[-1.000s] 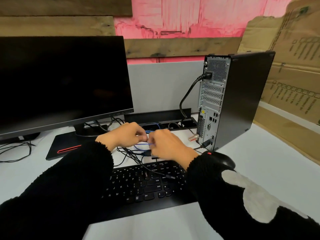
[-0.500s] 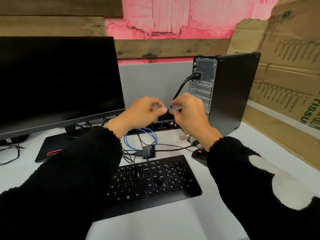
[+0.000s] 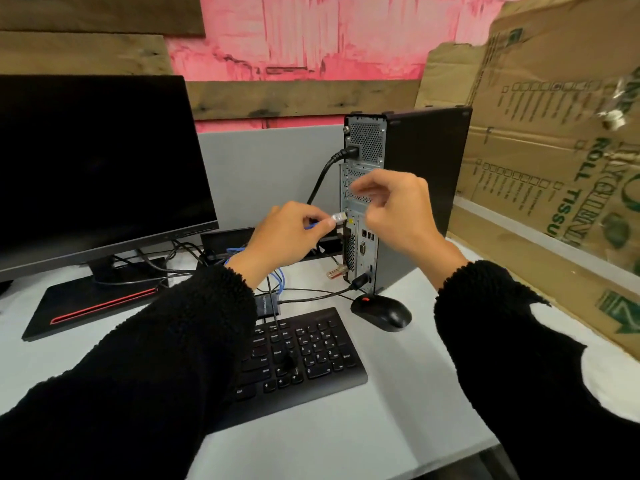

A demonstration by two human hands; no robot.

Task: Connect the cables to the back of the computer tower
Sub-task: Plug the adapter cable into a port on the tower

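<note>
Blue cable w/ clear plug is pinched btwn thumb & fingertips of left hand, plug tip held just beside rear panel of computer tower, mid-height, not seated in a port. Rest of cable is looped down behind left wrist to desk. Right hand is raised in front of rear panel, fingers loosely curled, nothing gripped. Black power cord is plugged in near top of panel. 2nd clear plug is seen lying on desk by tower base; a black plug is seated low on panel. Mouse is set near tower base, keyboard in front, monitor at left. Small black box w/ wires is lying behind keyboard. Cardboard is leaned at right.
</note>
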